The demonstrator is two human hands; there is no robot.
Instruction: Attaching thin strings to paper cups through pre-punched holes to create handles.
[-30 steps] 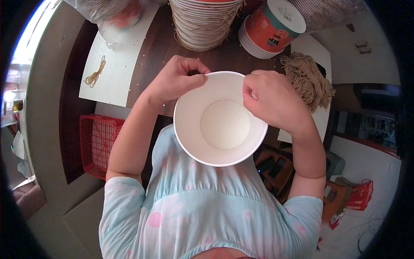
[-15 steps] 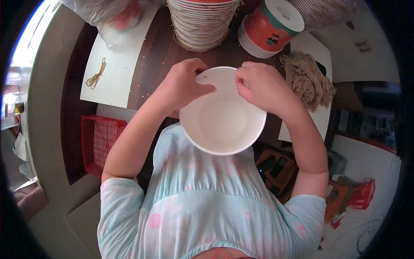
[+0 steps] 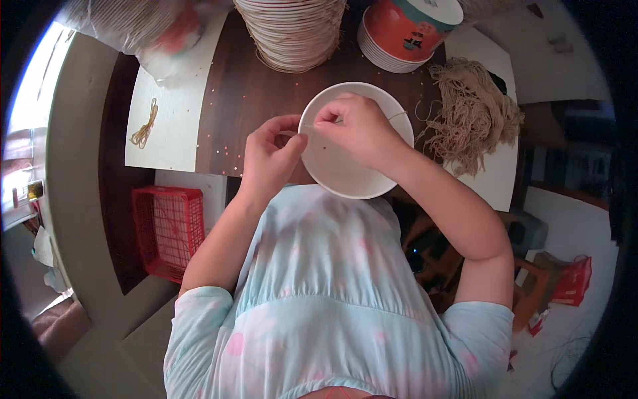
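A white paper bowl [image 3: 345, 174] is held over the near edge of the dark wooden table [image 3: 239, 93]. My left hand [image 3: 271, 159] grips its left rim and pinches a thin tan string. My right hand [image 3: 355, 130] lies over the bowl's opening, fingers pinched on the same string [image 3: 397, 115], which runs across the rim toward the right. Much of the bowl's inside is hidden under my right hand.
A tall stack of white bowls [image 3: 292, 30] stands at the back, beside a shorter stack with an orange-printed bowl [image 3: 409, 30]. A heap of tan string [image 3: 475, 116] lies at the right. A small string loop [image 3: 144, 125] rests on a white sheet. A red crate [image 3: 169, 226] sits on the floor at the left.
The bowl has moved away from my body toward the table. My right hand has shifted from the rim's right side to over the opening; my left hand slid down the left rim.
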